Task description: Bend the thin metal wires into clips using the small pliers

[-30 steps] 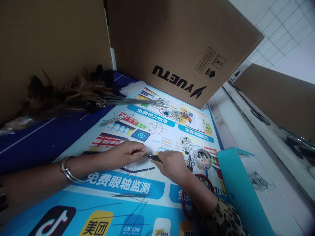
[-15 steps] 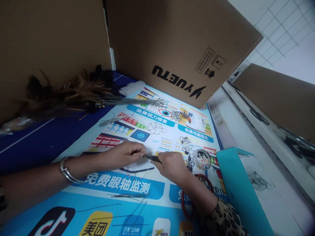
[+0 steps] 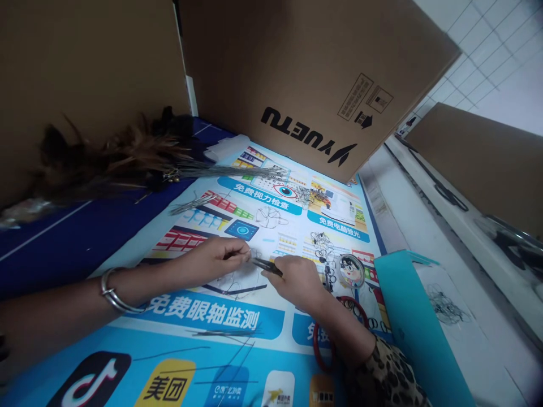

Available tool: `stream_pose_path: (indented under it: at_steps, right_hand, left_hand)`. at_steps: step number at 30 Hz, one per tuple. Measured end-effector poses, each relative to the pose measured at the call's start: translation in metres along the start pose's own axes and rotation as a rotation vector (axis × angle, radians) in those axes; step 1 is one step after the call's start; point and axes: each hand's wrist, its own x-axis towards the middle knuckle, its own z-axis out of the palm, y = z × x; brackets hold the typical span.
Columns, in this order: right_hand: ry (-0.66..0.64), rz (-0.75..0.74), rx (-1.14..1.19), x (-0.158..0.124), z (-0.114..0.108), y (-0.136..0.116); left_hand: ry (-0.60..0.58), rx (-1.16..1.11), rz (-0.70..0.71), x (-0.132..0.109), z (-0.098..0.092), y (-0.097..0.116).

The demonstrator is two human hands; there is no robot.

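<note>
My left hand (image 3: 220,257), with a silver bangle at the wrist, pinches a thin wire (image 3: 240,284) whose fine loops hang over the printed sheet below the fingers. My right hand (image 3: 299,282) is wrapped round a pair of dark pliers (image 3: 267,264). The jaws point left and meet the left fingertips, where the exact grip on the wire is too small to make out. Beneath my right forearm lies a red-handled tool (image 3: 317,350), partly hidden by the arm. Several loose straight wires (image 3: 223,333) lie nearer to me.
A wire bundle (image 3: 237,171) and brown feathers (image 3: 123,147) lie at the back left. Coiled wire pieces (image 3: 271,217) and black rings (image 3: 324,254) dot the sheet. A large cardboard box (image 3: 305,68) stands behind; a teal box (image 3: 413,322) sits at the right.
The pliers have turned slightly and their jaws look a little more apart. Both hands stay in nearly the same place. The camera view has shifted slightly.
</note>
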Motion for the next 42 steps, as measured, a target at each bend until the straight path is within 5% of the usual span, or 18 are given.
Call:
stream_pose_path:
  at_steps: [14, 20, 28, 36, 42]
  right_hand:
    - [0.220, -0.166, 0.256, 0.002, 0.016, 0.000]
    - [0.290, -0.223, 0.271, 0.005, 0.024, 0.004]
    - [0.334, -0.027, 0.422, 0.013, 0.020, 0.022]
    - [0.212, -0.161, 0.753, 0.010, 0.016, 0.007]
    - [0.148, -0.127, 0.883, 0.011, 0.019, 0.006]
  left_hand:
    - [0.201, -0.142, -0.167, -0.003, -0.003, 0.006]
    - [0.130, -0.191, -0.156, -0.005, 0.000, 0.003]
    - [-0.041, -0.241, -0.173, -0.005, 0.003, 0.006]
    - [-0.127, -0.191, -0.067, -0.004, 0.005, 0.007]
    - [-0.145, -0.223, -0.084, -0.004, 0.007, 0.007]
